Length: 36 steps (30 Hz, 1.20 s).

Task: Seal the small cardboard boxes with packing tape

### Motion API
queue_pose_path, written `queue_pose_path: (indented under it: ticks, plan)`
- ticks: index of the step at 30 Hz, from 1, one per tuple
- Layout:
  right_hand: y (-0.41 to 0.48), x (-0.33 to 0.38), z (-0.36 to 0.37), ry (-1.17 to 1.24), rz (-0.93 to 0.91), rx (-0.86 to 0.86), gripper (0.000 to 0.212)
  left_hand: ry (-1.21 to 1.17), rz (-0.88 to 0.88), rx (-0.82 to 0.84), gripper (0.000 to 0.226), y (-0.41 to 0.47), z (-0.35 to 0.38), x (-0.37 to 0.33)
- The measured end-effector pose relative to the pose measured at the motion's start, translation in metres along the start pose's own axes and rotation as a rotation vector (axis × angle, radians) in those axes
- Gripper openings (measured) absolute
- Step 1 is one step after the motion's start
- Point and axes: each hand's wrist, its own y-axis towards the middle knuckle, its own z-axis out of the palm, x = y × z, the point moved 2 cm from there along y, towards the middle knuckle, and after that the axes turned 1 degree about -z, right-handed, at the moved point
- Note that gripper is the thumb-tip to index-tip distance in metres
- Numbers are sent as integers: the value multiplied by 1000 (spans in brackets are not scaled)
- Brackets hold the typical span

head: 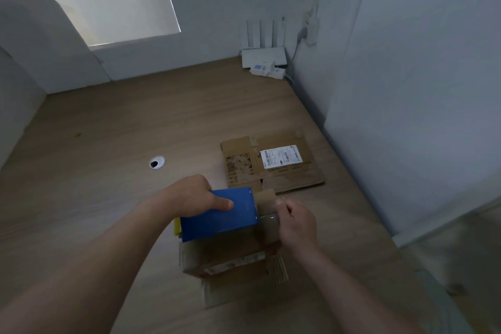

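A small box is seen on the worktop, with a blue dispenser held on top of it. The dispenser is grasped by the left hand, the thumb laid along its near blue face and the fingers wrapped over the far side. At the box's right edge, a strip of clear tape is drawn out from the dispenser's mouth. Its free end appears to be pinched by the curled fingers of the right hand. A flat carton with a white label lies beyond the box, and a round grommet is set in the worktop to the box's far left.

The step in hand is judged to be the anchoring of the tape's end before the strip is run along the seam. It would be done well if the end were pressed down over the box's right edge and rubbed flat. The dispenser should then be drawn leftward in line with the seam, with the tape kept taut and low so that no wrinkle is trapped. The box is light and could be dragged, so some downward pressure is advised.
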Motion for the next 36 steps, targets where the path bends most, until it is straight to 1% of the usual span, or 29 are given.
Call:
queue_pose_path:
  ticks: [7,13,15,17,18,19,20,21,22,23,24,25,26,28,30,33,36]
  plan:
    - [3,-12,-4,175,218,70,36,0,1,38,52,3,7,-14]
    - [0,-15,7,261,327,155,40,-18,-16,49,50,4,11,-16]
    - [1,-14,12,266,368,159,37,-25,-21,42,49,5,10,-17]
    - [2,-13,12,281,480,152,25,-32,-24,36,47,6,10,-17]
    - [1,-10,12,331,564,160,24,-37,-26,37,46,6,10,-17]
    - [1,-10,9,336,591,134,30,-40,-25,39,46,7,11,-17]
    - [0,-7,6,277,534,74,39,-43,-23,37,47,8,12,-17]
    - [-1,-3,4,177,411,0,46,-48,-20,31,47,9,11,-17]
    - [-4,4,3,104,269,-71,49,-54,-22,27,49,10,11,-16]
    - [-8,13,5,73,149,-92,48,-55,-24,24,49,10,11,-16]
    - [-10,19,11,53,77,-72,47,-56,-24,19,50,10,10,-16]
    - [-11,21,17,43,62,-32,45,-58,-21,16,50,10,10,-16]
    - [-12,22,21,29,87,-12,42,-60,-17,18,49,9,10,-16]
    - [-10,13,26,62,179,-22,36,-55,5,24,48,8,10,-17]
    - [-8,8,27,87,242,-1,37,-56,36,36,45,5,9,-16]
    - [-7,5,27,70,233,26,39,-135,67,82,44,-3,2,-4]
    - [-9,12,24,49,183,-2,37,-232,67,115,48,-13,-3,31]
